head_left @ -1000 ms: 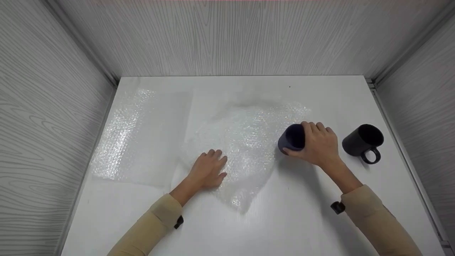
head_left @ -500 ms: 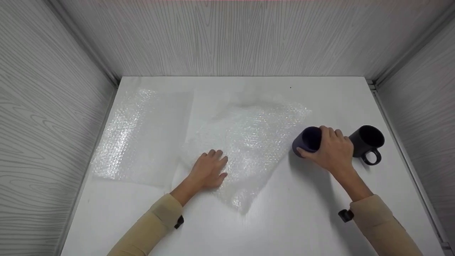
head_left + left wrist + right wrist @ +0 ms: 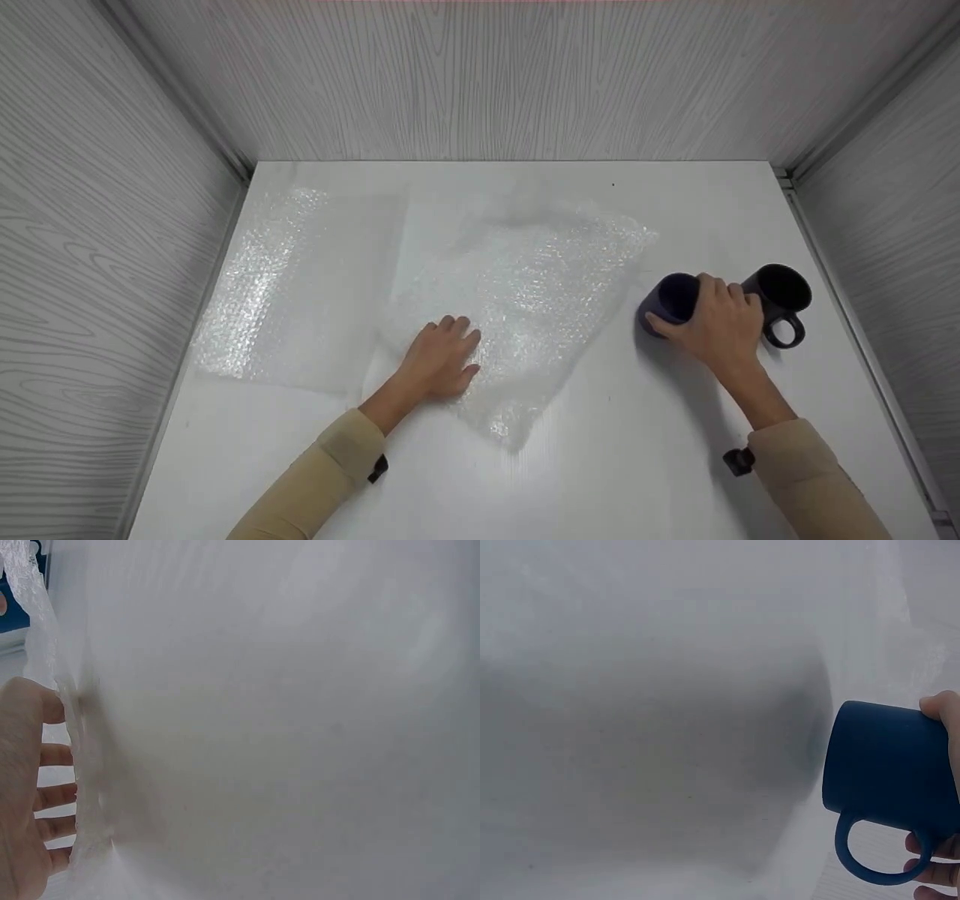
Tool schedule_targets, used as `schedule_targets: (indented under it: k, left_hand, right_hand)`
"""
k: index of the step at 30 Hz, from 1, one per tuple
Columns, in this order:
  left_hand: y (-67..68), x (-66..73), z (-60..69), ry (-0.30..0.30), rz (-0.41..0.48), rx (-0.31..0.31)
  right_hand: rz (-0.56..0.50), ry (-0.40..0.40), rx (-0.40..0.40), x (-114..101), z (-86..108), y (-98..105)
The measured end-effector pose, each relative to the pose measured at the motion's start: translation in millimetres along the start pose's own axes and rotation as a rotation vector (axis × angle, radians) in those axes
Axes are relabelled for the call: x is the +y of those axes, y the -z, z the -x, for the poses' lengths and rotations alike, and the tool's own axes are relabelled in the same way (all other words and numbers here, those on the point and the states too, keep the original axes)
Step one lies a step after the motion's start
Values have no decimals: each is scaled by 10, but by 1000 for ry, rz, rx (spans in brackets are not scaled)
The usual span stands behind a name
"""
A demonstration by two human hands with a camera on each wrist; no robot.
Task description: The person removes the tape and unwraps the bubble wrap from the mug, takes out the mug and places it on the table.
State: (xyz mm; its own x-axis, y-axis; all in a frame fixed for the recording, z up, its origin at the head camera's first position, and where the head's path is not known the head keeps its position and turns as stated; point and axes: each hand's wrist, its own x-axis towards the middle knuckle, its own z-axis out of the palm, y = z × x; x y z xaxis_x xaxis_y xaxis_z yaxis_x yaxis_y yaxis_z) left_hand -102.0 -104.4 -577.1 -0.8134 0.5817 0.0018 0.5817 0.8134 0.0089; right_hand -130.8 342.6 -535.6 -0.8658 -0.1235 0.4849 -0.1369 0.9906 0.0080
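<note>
A dark blue mug point(image 3: 658, 309) is gripped by my right hand point(image 3: 716, 319), thumb on its near side and fingers round the far rim. Its handle point(image 3: 881, 874) shows in the right wrist view, beside the fingertips. My left hand point(image 3: 441, 356) rests on the near left part of a crumpled bubble wrap sheet point(image 3: 540, 300), fingers spread. In the left wrist view those fingers point(image 3: 56, 796) touch the edge of the film. A black mug point(image 3: 784, 296) stands just right of my right hand, which partly hides it.
Another sheet of bubble wrap point(image 3: 315, 300) lies flat at the left of the white table point(image 3: 600, 480). Grey wood-patterned panels point(image 3: 480, 82) rise at the back and both sides. The black mug stands near the table's right edge.
My right hand has carried the blue mug rightward, off the bubble wrap and closer to the black mug. The left hand has stayed in place on the sheet.
</note>
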Motion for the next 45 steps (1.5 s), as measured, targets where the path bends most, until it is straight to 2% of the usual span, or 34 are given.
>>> schedule_targets:
  k: [5,9,14,23,29,32,38,45]
  left_hand:
    - [-1,1,-7,8,0,-17]
    - [3,2,-8,6,-4,-25]
    - [2,2,-3,2,5,-18]
    - [-3,4,-7,-5,2,5]
    - [0,3,-17,-8,-10,0]
    - [7,3,-20,-2,-4,-12]
    - [2,6,-24,-3,-1,-16]
    - [10,9,-9,-6,3,-6]
  right_hand:
    - [8,9,19,47,28,-24]
    - [6,-16,-9,68,50,-26]
    - [4,-51,-42,89,55,-34]
    - [24,-45,-15,130,43,-71]
    - [9,-79,-42,155,55,-73]
    - [7,-83,-80,155,58,-59]
    - [-9,-70,-217,150,10,28]
    - [-14,58,-348,253,-105,210]
